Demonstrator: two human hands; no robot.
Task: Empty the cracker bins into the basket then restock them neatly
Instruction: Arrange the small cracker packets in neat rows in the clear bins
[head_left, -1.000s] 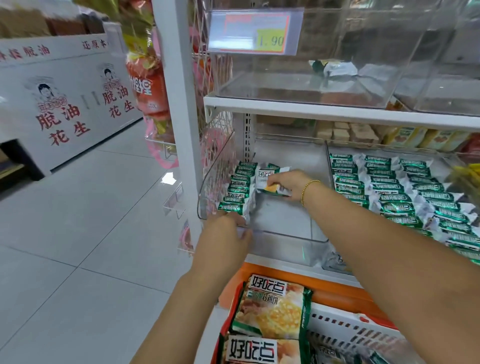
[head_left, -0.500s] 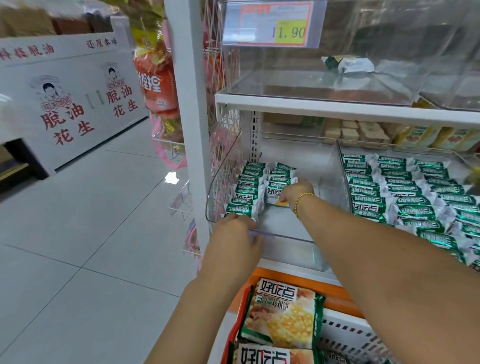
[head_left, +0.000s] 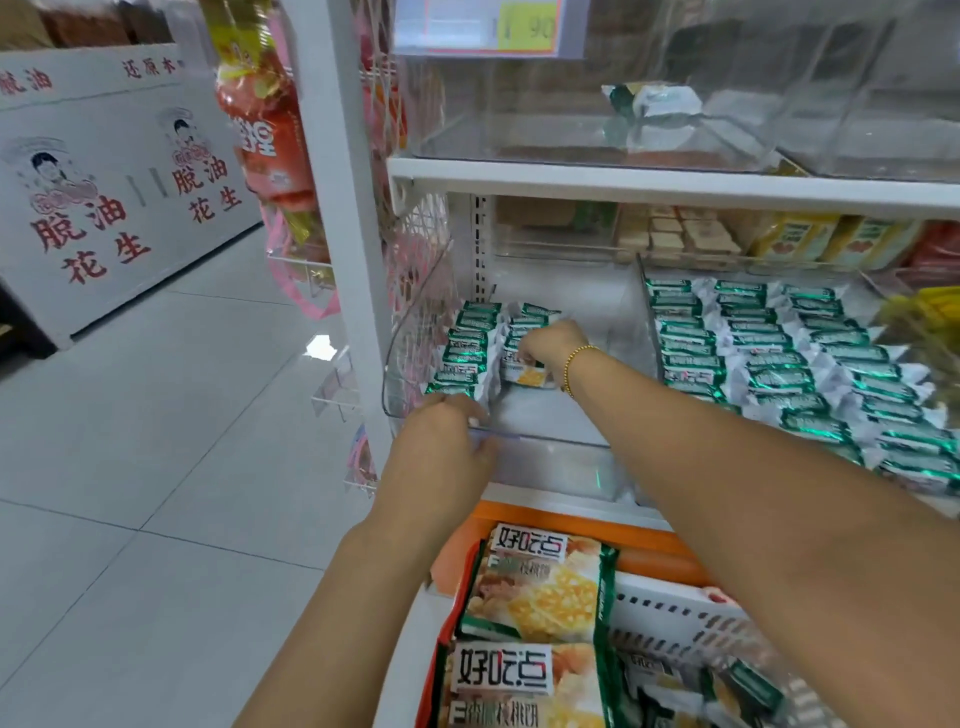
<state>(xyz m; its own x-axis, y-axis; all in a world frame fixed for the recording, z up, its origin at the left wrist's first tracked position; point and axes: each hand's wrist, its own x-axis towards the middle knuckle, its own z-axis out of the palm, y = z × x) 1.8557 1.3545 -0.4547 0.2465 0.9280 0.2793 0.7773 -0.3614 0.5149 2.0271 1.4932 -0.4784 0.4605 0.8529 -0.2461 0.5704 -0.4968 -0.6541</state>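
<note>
Shelf bin (head_left: 561, 462), clear plastic: right hand (head_left: 545, 345) pinches a cracker packet (head_left: 527, 375) inside it beside a packet row (head_left: 465, 353); left hand (head_left: 447, 441) grips its front rim.

Green-and-white cracker packets (head_left: 779, 364), orange basket (head_left: 571, 525) rim (white slotted wall), gold bracelet (head_left: 574, 364), yellow price tag (head_left: 530, 26)
</note>
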